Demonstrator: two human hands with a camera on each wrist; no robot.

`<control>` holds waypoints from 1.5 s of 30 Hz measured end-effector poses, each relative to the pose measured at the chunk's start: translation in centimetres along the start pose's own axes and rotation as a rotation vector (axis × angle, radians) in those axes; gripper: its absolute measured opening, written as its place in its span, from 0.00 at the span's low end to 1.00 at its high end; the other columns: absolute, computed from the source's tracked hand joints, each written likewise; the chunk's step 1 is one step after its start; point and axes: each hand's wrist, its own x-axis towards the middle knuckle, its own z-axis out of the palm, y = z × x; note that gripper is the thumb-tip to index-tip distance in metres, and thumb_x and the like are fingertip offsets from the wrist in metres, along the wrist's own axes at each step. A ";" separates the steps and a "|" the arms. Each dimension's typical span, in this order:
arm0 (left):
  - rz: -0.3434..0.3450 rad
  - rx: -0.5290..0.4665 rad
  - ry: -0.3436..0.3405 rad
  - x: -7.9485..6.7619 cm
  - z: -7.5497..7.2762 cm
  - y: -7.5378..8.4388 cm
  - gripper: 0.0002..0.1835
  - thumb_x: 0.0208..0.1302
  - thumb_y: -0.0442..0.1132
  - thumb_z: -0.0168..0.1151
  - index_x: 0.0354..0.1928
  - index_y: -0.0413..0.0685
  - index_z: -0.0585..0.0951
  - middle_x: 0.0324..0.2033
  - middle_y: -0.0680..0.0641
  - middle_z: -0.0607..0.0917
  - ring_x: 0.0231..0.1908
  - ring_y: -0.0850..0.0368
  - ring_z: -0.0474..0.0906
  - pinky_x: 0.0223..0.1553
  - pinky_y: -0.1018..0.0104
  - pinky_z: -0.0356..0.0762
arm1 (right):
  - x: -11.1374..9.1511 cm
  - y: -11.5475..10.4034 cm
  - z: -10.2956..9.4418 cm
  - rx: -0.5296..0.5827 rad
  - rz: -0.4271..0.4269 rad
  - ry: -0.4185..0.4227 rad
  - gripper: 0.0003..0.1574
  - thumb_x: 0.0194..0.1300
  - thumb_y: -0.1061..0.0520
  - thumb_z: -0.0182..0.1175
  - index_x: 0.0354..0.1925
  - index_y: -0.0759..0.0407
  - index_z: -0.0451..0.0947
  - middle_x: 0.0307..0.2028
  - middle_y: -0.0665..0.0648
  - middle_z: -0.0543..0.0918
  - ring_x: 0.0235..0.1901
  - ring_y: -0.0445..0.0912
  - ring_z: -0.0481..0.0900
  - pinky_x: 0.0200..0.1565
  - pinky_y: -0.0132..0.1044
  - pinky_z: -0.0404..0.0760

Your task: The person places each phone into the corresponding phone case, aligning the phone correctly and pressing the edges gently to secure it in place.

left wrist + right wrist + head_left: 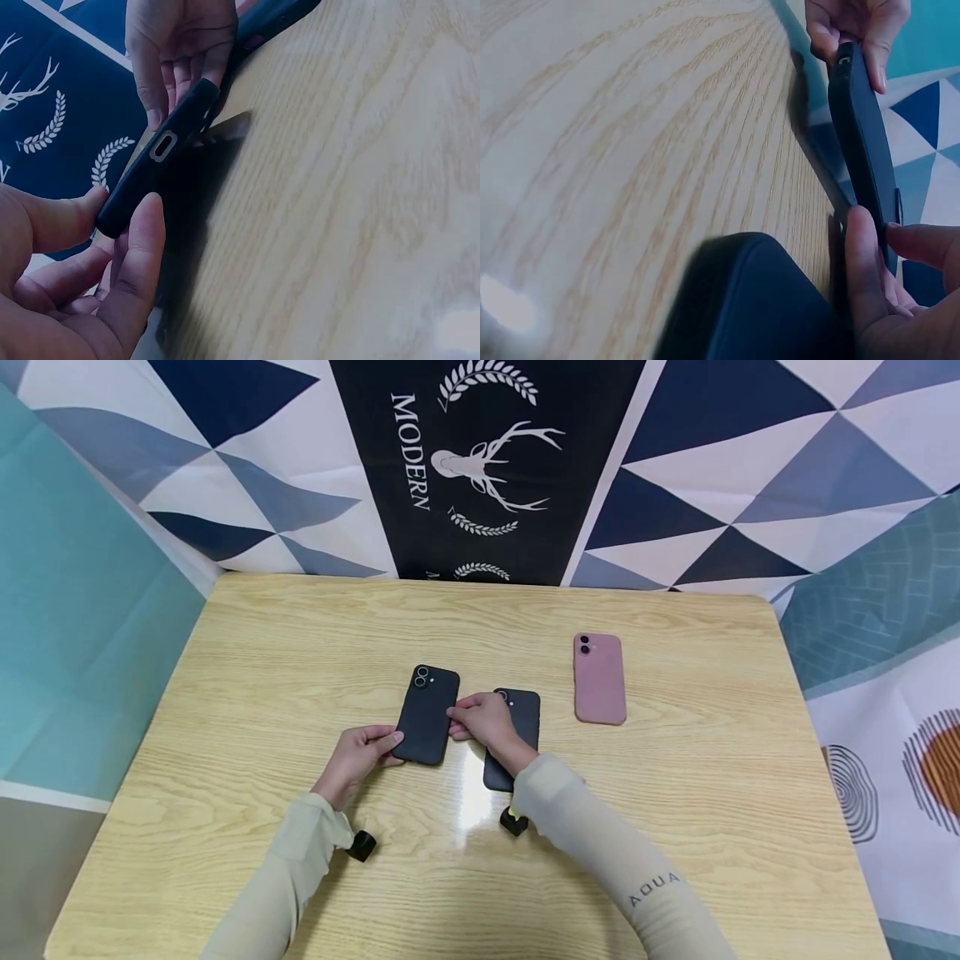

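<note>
A black phone with two camera lenses facing up is held between both hands, tilted above the wooden tabletop. My left hand pinches its lower left corner between thumb and fingers. On the opposite side, my right hand grips the right edge. The left wrist view shows the bottom end of the phone with its charging port, and a dark reflection below it. A second black phone lies under the right wrist, partly hidden by it; its corner looms large in the right wrist view.
To the right, a pink phone lies lens side up on the table. Small black wrist devices show at both cuffs. Patterned cloth with a deer print hangs behind the table's far edge.
</note>
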 end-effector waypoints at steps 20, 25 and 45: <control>-0.010 0.030 -0.003 -0.4 -0.1 -0.1 0.19 0.64 0.35 0.58 0.54 0.29 0.74 0.39 0.42 0.83 0.27 0.65 0.82 0.36 0.71 0.84 | 0.0 -0.2 0.3 -0.054 0.005 0.014 0.10 0.59 0.67 0.60 0.40 0.72 0.76 0.19 0.57 0.80 0.15 0.39 0.79 0.23 0.31 0.84; -0.017 0.066 -0.005 -0.7 -0.2 -0.1 0.17 0.65 0.35 0.58 0.52 0.30 0.76 0.36 0.44 0.84 0.26 0.64 0.82 0.34 0.71 0.84 | -0.1 -0.2 0.4 -0.053 0.001 0.009 0.10 0.59 0.68 0.59 0.40 0.73 0.76 0.18 0.56 0.80 0.14 0.39 0.78 0.22 0.30 0.83; 0.103 0.480 0.081 -1.3 -0.2 0.5 0.11 0.59 0.39 0.64 0.35 0.36 0.82 0.23 0.46 0.86 0.21 0.62 0.79 0.27 0.72 0.77 | -0.5 0.2 0.3 -0.109 -0.027 0.006 0.10 0.61 0.66 0.58 0.39 0.72 0.79 0.20 0.58 0.82 0.15 0.39 0.79 0.24 0.32 0.84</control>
